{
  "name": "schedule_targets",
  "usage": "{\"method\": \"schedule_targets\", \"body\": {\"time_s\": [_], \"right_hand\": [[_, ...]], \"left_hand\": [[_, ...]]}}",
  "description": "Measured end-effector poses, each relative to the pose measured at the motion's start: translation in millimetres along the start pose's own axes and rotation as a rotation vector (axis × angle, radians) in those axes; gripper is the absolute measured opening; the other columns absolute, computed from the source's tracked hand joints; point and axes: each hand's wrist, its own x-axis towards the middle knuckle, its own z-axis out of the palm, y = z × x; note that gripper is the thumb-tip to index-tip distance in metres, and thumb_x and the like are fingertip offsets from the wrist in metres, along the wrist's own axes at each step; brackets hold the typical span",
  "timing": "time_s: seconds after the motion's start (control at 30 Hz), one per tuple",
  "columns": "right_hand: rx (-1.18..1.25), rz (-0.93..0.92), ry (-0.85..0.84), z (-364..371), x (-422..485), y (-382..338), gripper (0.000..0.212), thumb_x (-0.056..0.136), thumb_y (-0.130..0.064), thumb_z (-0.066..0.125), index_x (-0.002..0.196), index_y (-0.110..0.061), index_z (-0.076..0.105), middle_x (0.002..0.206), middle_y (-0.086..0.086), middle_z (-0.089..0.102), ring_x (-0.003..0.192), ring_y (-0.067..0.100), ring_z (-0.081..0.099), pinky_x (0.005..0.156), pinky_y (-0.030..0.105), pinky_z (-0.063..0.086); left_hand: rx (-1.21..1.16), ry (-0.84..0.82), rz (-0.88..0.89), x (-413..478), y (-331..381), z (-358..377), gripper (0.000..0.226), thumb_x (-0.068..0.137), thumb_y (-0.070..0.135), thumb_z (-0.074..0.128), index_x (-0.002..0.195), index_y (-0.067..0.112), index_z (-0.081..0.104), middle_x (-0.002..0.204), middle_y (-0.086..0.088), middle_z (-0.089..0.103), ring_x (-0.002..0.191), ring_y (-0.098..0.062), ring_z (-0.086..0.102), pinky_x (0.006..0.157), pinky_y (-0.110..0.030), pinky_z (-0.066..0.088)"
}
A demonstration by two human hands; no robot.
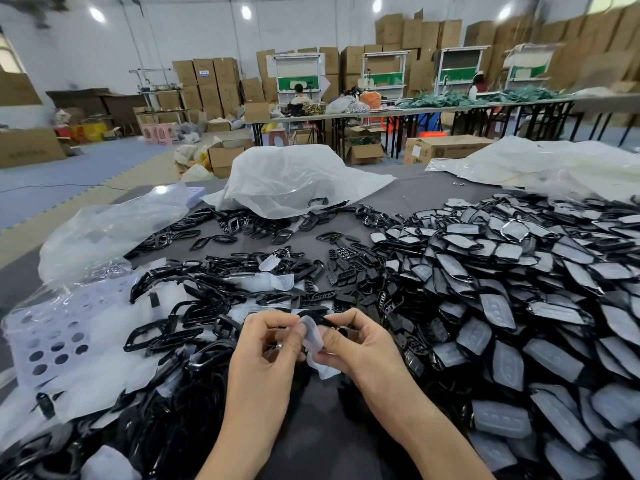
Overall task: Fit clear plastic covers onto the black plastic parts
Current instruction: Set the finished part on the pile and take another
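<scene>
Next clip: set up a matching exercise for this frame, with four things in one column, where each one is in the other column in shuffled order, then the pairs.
Things
1. clear cover
2. pile of covered parts
3. sheet with round holes
4. white bag

Places
A. far side of the table, centre
B. left edge of the table
C. right half of the table
D. pinched between left hand and right hand

Pairs: 1-D, 2-C, 3-B, 4-A
</scene>
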Motion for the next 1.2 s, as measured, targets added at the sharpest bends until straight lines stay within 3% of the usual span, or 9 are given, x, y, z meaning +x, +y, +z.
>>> {"method": "schedule_targets", "body": {"time_s": [0.2, 0.3, 0.4, 0.5, 0.6, 0.73, 0.87, 1.07, 1.2], "right_hand": [[0.037, -0.028, -0.039, 5, -1, 2, 0.027, 0.078, -0.025, 0.077, 0.097, -0.008, 0.069, 0.089, 0.015, 0.073, 0.085, 0.03, 0.075, 0.076, 0.026, 0.059], [0.053, -0.036, -0.082, 10, -3, 3, 0.029, 0.079, -0.026, 0.073, 0.1, -0.006, 0.068, 0.091, 0.008, 0.077, 0.088, 0.024, 0.075, 0.077, 0.024, 0.059], [0.028, -0.049, -0.088, 11, -4, 2, 0.027, 0.084, -0.012, 0.073, 0.107, -0.002, 0.065, 0.095, 0.011, 0.077, 0.085, 0.022, 0.075, 0.075, 0.023, 0.059], [-0.057, -0.081, -0.03, 7, -5, -1, 0.018, 0.089, -0.003, 0.071, 0.106, -0.003, 0.065, 0.089, 0.014, 0.077, 0.075, 0.023, 0.074, 0.072, 0.026, 0.06], [-0.065, -0.091, 0.006, 6, -5, -4, 0.014, 0.089, -0.003, 0.07, 0.103, -0.003, 0.065, 0.077, 0.007, 0.076, 0.064, 0.016, 0.072, 0.064, 0.02, 0.056], [-0.112, -0.093, 0.013, 5, -4, -4, 0.015, 0.088, -0.005, 0.071, 0.101, -0.005, 0.065, 0.073, 0.005, 0.074, 0.062, 0.012, 0.069, 0.063, 0.018, 0.054], [-0.144, -0.091, 0.003, 5, -5, -3, 0.012, 0.089, -0.003, 0.071, 0.099, -0.005, 0.064, 0.075, 0.004, 0.074, 0.063, 0.011, 0.068, 0.063, 0.016, 0.053], [-0.165, -0.113, 0.024, 3, -2, -2, 0.009, 0.092, -0.007, 0.068, 0.1, -0.007, 0.068, 0.076, 0.006, 0.075, 0.067, 0.014, 0.071, 0.064, 0.017, 0.055], [-0.122, -0.081, 0.042, -1, 1, 1, 0.011, 0.094, -0.01, 0.066, 0.098, -0.014, 0.075, 0.081, 0.007, 0.076, 0.073, 0.018, 0.071, 0.069, 0.021, 0.056]], "left_hand": [[-0.168, 0.036, -0.094, 1, 0, 1, 0.011, 0.089, 0.02, 0.068, 0.086, 0.03, 0.065, 0.073, -0.002, 0.071, 0.065, -0.011, 0.065, 0.063, -0.02, 0.054], [-0.157, 0.074, -0.114, 2, -3, 1, 0.021, 0.091, 0.014, 0.067, 0.095, 0.035, 0.063, 0.078, 0.008, 0.066, 0.066, -0.005, 0.06, 0.061, -0.02, 0.051], [-0.165, 0.071, -0.106, 2, -3, 2, 0.02, 0.093, 0.011, 0.065, 0.106, 0.026, 0.065, 0.086, 0.003, 0.069, 0.068, -0.001, 0.063, 0.061, -0.013, 0.05], [-0.194, 0.015, -0.109, 1, -2, 3, 0.016, 0.095, 0.008, 0.061, 0.104, 0.019, 0.067, 0.09, -0.004, 0.074, 0.072, -0.011, 0.07, 0.065, -0.018, 0.055], [-0.187, -0.029, -0.101, 0, -2, 2, 0.02, 0.098, 0.008, 0.055, 0.102, 0.022, 0.069, 0.092, -0.005, 0.075, 0.078, -0.022, 0.072, 0.073, -0.028, 0.06], [-0.123, -0.061, -0.083, 1, 1, -1, 0.03, 0.098, 0.008, 0.056, 0.094, 0.035, 0.069, 0.088, -0.004, 0.074, 0.074, -0.019, 0.071, 0.071, -0.021, 0.056], [-0.052, -0.101, -0.1, 3, -2, -2, 0.032, 0.093, 0.006, 0.062, 0.092, 0.037, 0.067, 0.088, -0.008, 0.07, 0.081, -0.03, 0.067, 0.075, -0.03, 0.057], [-0.024, -0.087, -0.092, 4, -2, -2, 0.023, 0.095, 0.007, 0.059, 0.094, 0.028, 0.067, 0.074, 0.003, 0.069, 0.068, -0.014, 0.068, 0.066, -0.015, 0.051], [-0.069, -0.071, -0.119, 4, -2, -1, 0.025, 0.096, 0.007, 0.059, 0.091, 0.029, 0.07, 0.066, -0.001, 0.063, 0.063, -0.013, 0.065, 0.064, -0.015, 0.051]]}}
